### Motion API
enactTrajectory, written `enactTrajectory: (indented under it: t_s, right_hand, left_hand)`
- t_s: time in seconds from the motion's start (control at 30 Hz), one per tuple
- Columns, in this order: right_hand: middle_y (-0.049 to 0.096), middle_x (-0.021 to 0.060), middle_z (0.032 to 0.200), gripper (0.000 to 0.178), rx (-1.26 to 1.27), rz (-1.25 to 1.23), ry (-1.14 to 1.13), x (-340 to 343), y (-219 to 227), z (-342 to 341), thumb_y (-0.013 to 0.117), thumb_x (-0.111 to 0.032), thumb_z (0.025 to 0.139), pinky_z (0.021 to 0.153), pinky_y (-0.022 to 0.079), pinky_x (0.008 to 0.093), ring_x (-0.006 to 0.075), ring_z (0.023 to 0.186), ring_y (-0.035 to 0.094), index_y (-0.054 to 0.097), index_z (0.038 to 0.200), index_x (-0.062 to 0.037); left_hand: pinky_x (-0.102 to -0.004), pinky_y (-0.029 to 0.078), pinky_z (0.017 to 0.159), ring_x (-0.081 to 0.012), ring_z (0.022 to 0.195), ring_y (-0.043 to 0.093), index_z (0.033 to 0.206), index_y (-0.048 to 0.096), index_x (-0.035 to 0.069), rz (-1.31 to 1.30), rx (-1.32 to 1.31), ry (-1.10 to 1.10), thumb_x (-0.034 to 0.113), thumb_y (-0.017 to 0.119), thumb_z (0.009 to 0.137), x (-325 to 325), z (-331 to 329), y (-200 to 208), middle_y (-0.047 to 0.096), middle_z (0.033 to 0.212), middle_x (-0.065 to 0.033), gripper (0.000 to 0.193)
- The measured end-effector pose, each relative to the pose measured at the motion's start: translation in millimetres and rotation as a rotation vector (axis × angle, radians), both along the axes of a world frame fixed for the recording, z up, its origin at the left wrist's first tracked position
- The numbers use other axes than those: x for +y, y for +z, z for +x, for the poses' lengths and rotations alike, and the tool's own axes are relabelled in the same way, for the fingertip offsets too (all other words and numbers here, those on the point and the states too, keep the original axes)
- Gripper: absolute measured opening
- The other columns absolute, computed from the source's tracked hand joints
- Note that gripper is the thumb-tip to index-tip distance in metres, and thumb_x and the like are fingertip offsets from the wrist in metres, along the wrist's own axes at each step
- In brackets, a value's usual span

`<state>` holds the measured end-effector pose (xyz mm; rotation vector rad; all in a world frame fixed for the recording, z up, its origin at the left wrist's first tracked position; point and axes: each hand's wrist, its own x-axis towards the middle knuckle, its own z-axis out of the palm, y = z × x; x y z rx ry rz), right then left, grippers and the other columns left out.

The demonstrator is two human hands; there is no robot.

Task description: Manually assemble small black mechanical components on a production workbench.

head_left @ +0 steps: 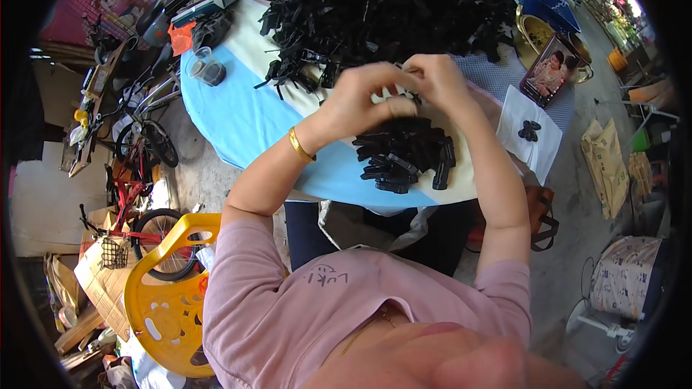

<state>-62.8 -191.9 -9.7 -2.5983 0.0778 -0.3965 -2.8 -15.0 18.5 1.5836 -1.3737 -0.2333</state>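
Over the table my left hand [369, 98] and my right hand [437, 81] meet, fingertips close together. The fingers of both are curled inward, and whatever they pinch is too small and hidden to name. Just below them lies a small pile of slim black plastic pieces [404, 155], near the table's front edge. Beyond my hands spreads a large heap of black plastic parts [389, 14], tangled together, with thin ends sticking out.
A white sheet [544, 145] with a few black bits lies right, below a propped screen [551, 70] and a gold-coloured pot [532, 32]. On the left stand a clear plastic cup [209, 72] and a yellow chair [155, 295]. Bicycles [137, 194] stand beyond.
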Motion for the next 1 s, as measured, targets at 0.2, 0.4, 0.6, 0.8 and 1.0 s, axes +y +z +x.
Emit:
enactTrajectory:
  t_s: [0.2, 0.4, 0.6, 0.8, 1.0]
  right_hand:
    - [0.061, 0.0041, 0.067, 0.012, -0.252, 0.500, 0.117, 11, 17, -14, 0.068, -0.004, 0.072, 0.054, 0.042, 0.0224, 0.0072, 0.058, 0.052, 0.063, 0.081, 0.0014]
    - [0.057, 0.0073, 0.069, 0.013, -0.384, 0.331, 0.296, 27, 15, -19, 0.068, -0.003, 0.072, 0.053, 0.041, 0.0245, 0.0144, 0.058, 0.052, 0.061, 0.082, 0.0026]
    - [0.056, 0.0001, 0.070, 0.010, -0.261, 0.481, 0.146, 24, 26, -25, 0.061, -0.004, 0.079, 0.053, 0.037, 0.0180, 0.0041, 0.060, 0.048, 0.060, 0.088, 0.0002]
    - [0.050, -0.0042, 0.066, 0.016, -0.245, 0.735, 0.148, 30, 20, -21, 0.052, -0.013, 0.089, 0.052, 0.033, 0.0153, 0.0014, 0.060, 0.042, 0.060, 0.093, 0.0006]
    - [0.051, -0.0030, 0.062, 0.016, -0.189, 0.745, 0.163, 28, 17, -19, 0.053, -0.014, 0.088, 0.050, 0.034, 0.0166, 0.0024, 0.056, 0.043, 0.061, 0.089, 0.0003]
  left_hand:
    - [-0.0323, 0.045, 0.088, -0.0192, 0.098, 0.056, 0.127, 0.037, 0.001, -0.235, 0.724, 0.006, 0.015, 0.068, 0.077, -5, 26, -15, 0.056, 0.106, -0.0129, 0.060]
    - [-0.0303, 0.044, 0.089, -0.0197, 0.096, 0.058, 0.125, 0.042, 0.002, -0.163, 0.966, -0.354, 0.007, 0.067, 0.077, -1, 36, -7, 0.056, 0.111, -0.0148, 0.054]
    - [-0.0332, 0.049, 0.085, -0.0202, 0.094, 0.059, 0.111, 0.050, 0.003, -0.340, 0.944, -0.193, -0.004, 0.059, 0.079, -3, 29, -9, 0.058, 0.105, -0.0138, 0.033]
    - [-0.0235, 0.049, 0.078, -0.0095, 0.086, 0.057, 0.110, 0.051, 0.000, -0.269, 0.479, 0.056, -0.001, 0.062, 0.079, -9, 12, -14, 0.059, 0.097, -0.0051, 0.033]
    - [-0.0233, 0.049, 0.076, -0.0094, 0.087, 0.057, 0.108, 0.051, -0.001, -0.224, 0.359, 0.146, -0.001, 0.061, 0.079, -8, 6, -16, 0.060, 0.099, -0.0070, 0.031]
